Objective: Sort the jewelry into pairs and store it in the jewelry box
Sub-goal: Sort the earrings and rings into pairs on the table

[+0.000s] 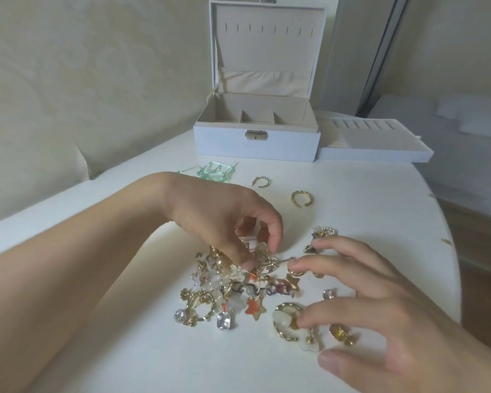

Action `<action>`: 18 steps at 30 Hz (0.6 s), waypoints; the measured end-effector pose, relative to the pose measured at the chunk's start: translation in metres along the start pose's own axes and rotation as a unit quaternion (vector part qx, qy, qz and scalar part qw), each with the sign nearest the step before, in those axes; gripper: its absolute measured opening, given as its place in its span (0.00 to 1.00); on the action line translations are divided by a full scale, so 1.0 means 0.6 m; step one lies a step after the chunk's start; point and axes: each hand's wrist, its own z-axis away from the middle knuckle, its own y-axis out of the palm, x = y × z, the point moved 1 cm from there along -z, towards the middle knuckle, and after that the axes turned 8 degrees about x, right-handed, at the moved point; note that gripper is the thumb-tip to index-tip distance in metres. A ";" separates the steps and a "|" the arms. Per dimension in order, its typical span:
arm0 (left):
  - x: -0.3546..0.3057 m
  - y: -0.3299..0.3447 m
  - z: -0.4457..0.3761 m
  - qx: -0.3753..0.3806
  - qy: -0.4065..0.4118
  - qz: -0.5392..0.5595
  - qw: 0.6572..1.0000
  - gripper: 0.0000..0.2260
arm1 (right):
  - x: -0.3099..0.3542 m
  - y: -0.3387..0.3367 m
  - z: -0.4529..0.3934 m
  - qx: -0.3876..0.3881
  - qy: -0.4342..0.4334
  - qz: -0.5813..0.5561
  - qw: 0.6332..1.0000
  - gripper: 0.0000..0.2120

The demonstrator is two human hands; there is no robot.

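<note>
Head view: your left hand point(224, 219) pinches into the jewelry pile point(238, 287).
Right hand point(380, 307): fingers spread, touching pieces.
Beyond: 2 gold rings point(301, 198), green piece point(213, 171), open jewelry box point(257, 137), tray point(374, 146).

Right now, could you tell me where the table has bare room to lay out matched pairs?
Bare table lies right of the two gold open rings, in front of the removable tray. Another free patch sits between the jewelry box and those rings. The near centre is crowded: the jewelry pile under the left hand and right hand.
</note>
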 end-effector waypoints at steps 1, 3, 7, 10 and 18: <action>0.007 0.001 0.001 -0.001 -0.021 -0.015 1.000 0.19 | 0.000 -0.001 0.001 -0.001 -0.001 -0.003 1.000 0.09; 0.024 0.003 0.001 0.005 -0.055 -0.026 0.998 0.24 | 0.001 -0.002 0.000 -0.016 0.004 -0.027 1.000 0.08; 0.033 0.006 -0.002 0.026 -0.058 0.005 0.998 0.24 | 0.000 -0.003 -0.006 -0.078 0.043 -0.071 0.993 0.08; 0.014 0.007 -0.003 0.012 0.011 0.056 0.998 0.14 | 0.002 0.003 -0.014 -0.080 0.063 -0.014 0.995 0.07; 0.007 -0.008 -0.009 -0.103 0.056 0.114 0.987 0.05 | 0.024 0.016 -0.033 -0.073 0.064 0.076 0.992 0.09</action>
